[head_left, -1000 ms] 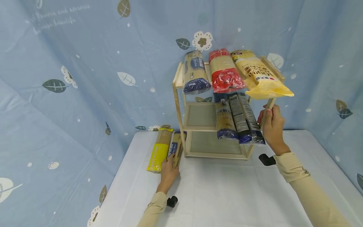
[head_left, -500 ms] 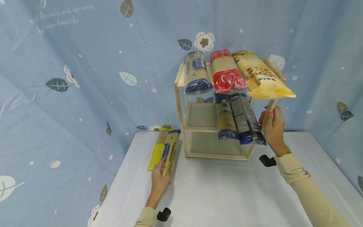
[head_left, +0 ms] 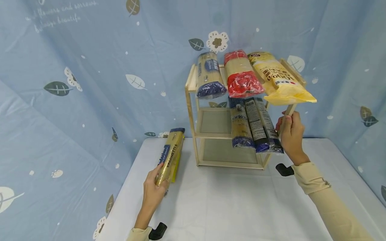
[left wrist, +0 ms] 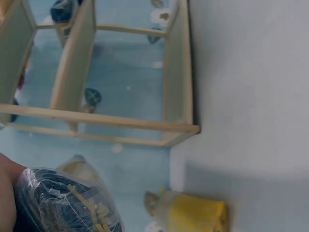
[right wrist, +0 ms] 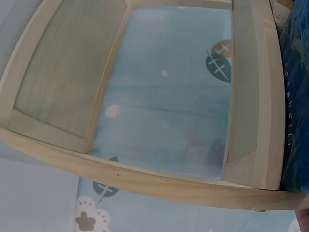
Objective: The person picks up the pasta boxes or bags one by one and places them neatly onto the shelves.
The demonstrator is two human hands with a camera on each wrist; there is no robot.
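Note:
In the head view my left hand [head_left: 154, 189] grips the near end of a spaghetti pack [head_left: 172, 150] with a blue label, tilted above the table at the left. Under it a yellow pasta pack [head_left: 177, 164] lies mostly hidden; the left wrist view shows this yellow pack [left wrist: 195, 212] on the table and the crinkled blue end [left wrist: 67, 200] of the held pack. My right hand [head_left: 292, 137] holds the front right post of a wooden shelf rack [head_left: 212, 136]. Only a sliver of that hand [right wrist: 303, 220] enters the right wrist view, beside the rack's post [right wrist: 145, 181].
On the top shelf lie a blue-ended pasta pack [head_left: 209, 75], a red one [head_left: 242, 75] and a yellow one [head_left: 277, 78]. Several dark blue packs [head_left: 241, 124] fill the middle shelf's right side. A patterned curtain [head_left: 99, 67] hangs behind the white table [head_left: 229, 204].
My left hand has lifted the spaghetti pack from beside the rack and carried it leftward and toward me, over the yellow pack. The right hand keeps its hold on the post.

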